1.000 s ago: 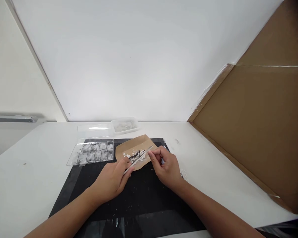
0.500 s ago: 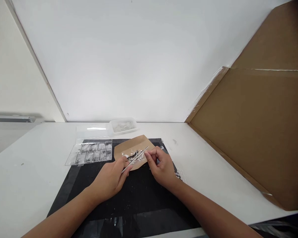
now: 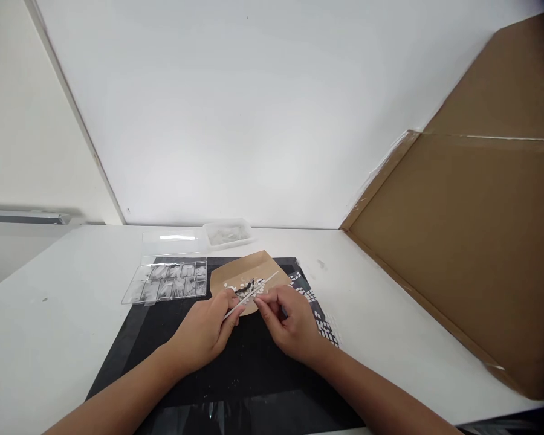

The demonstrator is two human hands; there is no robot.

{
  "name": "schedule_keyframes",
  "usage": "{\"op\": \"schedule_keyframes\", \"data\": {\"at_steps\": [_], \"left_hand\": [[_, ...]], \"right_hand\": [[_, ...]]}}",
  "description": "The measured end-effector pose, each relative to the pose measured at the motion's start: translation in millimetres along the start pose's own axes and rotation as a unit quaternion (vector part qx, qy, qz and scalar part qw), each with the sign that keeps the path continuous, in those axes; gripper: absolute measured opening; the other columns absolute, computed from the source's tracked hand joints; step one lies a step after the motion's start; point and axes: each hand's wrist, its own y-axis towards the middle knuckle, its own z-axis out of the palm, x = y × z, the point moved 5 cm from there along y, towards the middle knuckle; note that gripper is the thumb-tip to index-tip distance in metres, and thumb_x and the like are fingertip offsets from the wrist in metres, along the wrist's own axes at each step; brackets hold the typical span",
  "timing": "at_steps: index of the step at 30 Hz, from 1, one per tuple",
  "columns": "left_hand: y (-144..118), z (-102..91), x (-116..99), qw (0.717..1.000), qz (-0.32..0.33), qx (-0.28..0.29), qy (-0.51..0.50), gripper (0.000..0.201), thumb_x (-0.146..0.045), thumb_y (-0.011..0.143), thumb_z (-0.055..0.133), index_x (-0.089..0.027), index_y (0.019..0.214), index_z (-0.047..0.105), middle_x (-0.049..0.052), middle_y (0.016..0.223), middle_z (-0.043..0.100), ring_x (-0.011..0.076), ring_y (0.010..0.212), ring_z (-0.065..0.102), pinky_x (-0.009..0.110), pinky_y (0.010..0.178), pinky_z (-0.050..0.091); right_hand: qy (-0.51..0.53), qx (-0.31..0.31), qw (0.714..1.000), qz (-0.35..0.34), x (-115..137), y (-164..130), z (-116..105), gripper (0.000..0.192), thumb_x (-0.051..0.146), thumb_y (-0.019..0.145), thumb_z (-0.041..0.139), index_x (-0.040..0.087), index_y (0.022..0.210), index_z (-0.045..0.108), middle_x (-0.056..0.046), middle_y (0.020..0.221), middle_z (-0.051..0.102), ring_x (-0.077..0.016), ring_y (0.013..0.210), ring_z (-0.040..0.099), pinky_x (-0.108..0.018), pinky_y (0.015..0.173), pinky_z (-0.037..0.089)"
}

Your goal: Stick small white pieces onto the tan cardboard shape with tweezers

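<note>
Centrally on the worktop, left hand (image 3: 204,332) pinched thin tweezers (image 3: 252,294) over small white pieces (image 3: 245,286) on brown paper (image 3: 245,272), right hand (image 3: 294,323) fingertips pressed together beside them, clear compartment box (image 3: 170,281) toward the left edge

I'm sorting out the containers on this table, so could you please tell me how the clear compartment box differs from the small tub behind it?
The compartment box is wide, flat and split into many small cells; the small tub is one undivided space. The box lies partly on the black mat; the tub stands on the bare white table near the wall. The box lies left of the left hand; the tub sits farther back. Both are clear plastic holding pale pieces.
</note>
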Motion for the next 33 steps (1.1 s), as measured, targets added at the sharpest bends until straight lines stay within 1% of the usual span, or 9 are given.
{"op": "schedule_keyframes", "data": {"at_steps": [2, 6, 8, 13, 19, 23, 25, 27, 33], "left_hand": [[0, -1.0, 0, 1.0, -0.003, -0.004, -0.005, 0.022, -0.031, 0.106, 0.039, -0.022, 0.089, 0.049, -0.001, 0.078, 0.064, 0.0152, 0.065, 0.061, 0.028, 0.063, 0.041], [1, -2.5, 3, 1.0, -0.018, -0.009, -0.011, 0.023, -0.032, 0.106, 0.038, -0.021, 0.089, 0.048, 0.0, 0.08, 0.064, 0.0158, 0.068, 0.062, 0.028, 0.065, 0.043], [0, -1.4, 3, 1.0, -0.015, 0.001, -0.008, 0.022, -0.032, 0.106, 0.038, -0.022, 0.089, 0.048, 0.0, 0.08, 0.065, 0.0162, 0.069, 0.062, 0.028, 0.065, 0.043], [-1, 2.9, 3, 1.0, -0.002, 0.028, -0.002, 0.02, -0.032, 0.106, 0.039, -0.022, 0.091, 0.049, -0.001, 0.081, 0.065, 0.0165, 0.069, 0.061, 0.029, 0.066, 0.042], [0, 1.1, 6, 1.0, 0.004, 0.008, 0.008, 0.02, -0.033, 0.106, 0.039, -0.022, 0.091, 0.047, 0.0, 0.086, 0.067, 0.0173, 0.072, 0.063, 0.029, 0.067, 0.043], [0, 1.0, 4, 1.0, 0.005, 0.014, 0.016, 0.02, -0.033, 0.106, 0.039, -0.022, 0.092, 0.048, 0.0, 0.083, 0.066, 0.0174, 0.068, 0.062, 0.029, 0.064, 0.042], [0, 0.6, 3, 1.0, 0.006, 0.013, 0.017, 0.02, -0.033, 0.106, 0.038, -0.022, 0.093, 0.049, 0.0, 0.082, 0.066, 0.0176, 0.068, 0.062, 0.029, 0.064, 0.042], [0, -0.4, 2, 1.0, 0.01, 0.005, 0.019, 0.02, -0.033, 0.106, 0.039, -0.022, 0.093, 0.049, 0.001, 0.084, 0.067, 0.0182, 0.071, 0.064, 0.029, 0.065, 0.043], [0, -3.0, 0, 0.999, 0.015, -0.009, 0.031, 0.019, -0.033, 0.106, 0.038, -0.022, 0.094, 0.049, 0.003, 0.091, 0.069, 0.0205, 0.078, 0.068, 0.031, 0.068, 0.046]], "right_hand": [[-0.012, -0.021, 1.0, 0.016, -5, 2, -3, 0.02, 0.03, 0.097, 0.059, 0.021, 0.079, 0.06, 0.004, 0.06, 0.048, -0.0125, 0.056, 0.048, -0.026, 0.059, 0.038], [-0.006, -0.072, 0.993, 0.09, -22, 7, -12, 0.021, 0.033, 0.098, 0.059, 0.021, 0.081, 0.061, 0.006, 0.06, 0.045, -0.0111, 0.051, 0.046, -0.025, 0.055, 0.038], [0.003, -0.07, 0.994, 0.086, -21, 6, -10, 0.02, 0.033, 0.098, 0.059, 0.021, 0.082, 0.061, 0.006, 0.06, 0.046, -0.0111, 0.052, 0.047, -0.025, 0.056, 0.038], [0.003, -0.028, 1.0, 0.013, -5, 1, -1, 0.016, 0.029, 0.097, 0.06, 0.021, 0.083, 0.062, 0.005, 0.06, 0.047, -0.0122, 0.055, 0.048, -0.026, 0.059, 0.038], [0.004, -0.058, 0.995, 0.087, -25, 6, -12, 0.02, 0.033, 0.098, 0.06, 0.021, 0.082, 0.061, 0.006, 0.059, 0.045, -0.0111, 0.051, 0.046, -0.025, 0.055, 0.038], [0.017, -0.027, 0.999, 0.037, -14, 2, -6, 0.016, 0.03, 0.098, 0.06, 0.021, 0.084, 0.062, 0.005, 0.06, 0.047, -0.0115, 0.053, 0.047, -0.026, 0.057, 0.038], [0.006, -0.01, 1.0, -0.002, -5, -2, -1, 0.012, 0.028, 0.097, 0.061, 0.022, 0.086, 0.063, 0.005, 0.06, 0.048, -0.012, 0.054, 0.047, -0.027, 0.059, 0.038], [-0.012, -0.005, 1.0, -0.015, -4, -2, 0, 0.011, 0.027, 0.096, 0.062, 0.022, 0.087, 0.064, 0.005, 0.059, 0.049, -0.0123, 0.055, 0.048, -0.027, 0.06, 0.038], [-0.003, -0.054, 0.994, 0.095, -34, 6, -14, 0.019, 0.035, 0.097, 0.061, 0.021, 0.083, 0.063, 0.006, 0.057, 0.046, -0.0116, 0.05, 0.046, -0.025, 0.054, 0.039]]}}
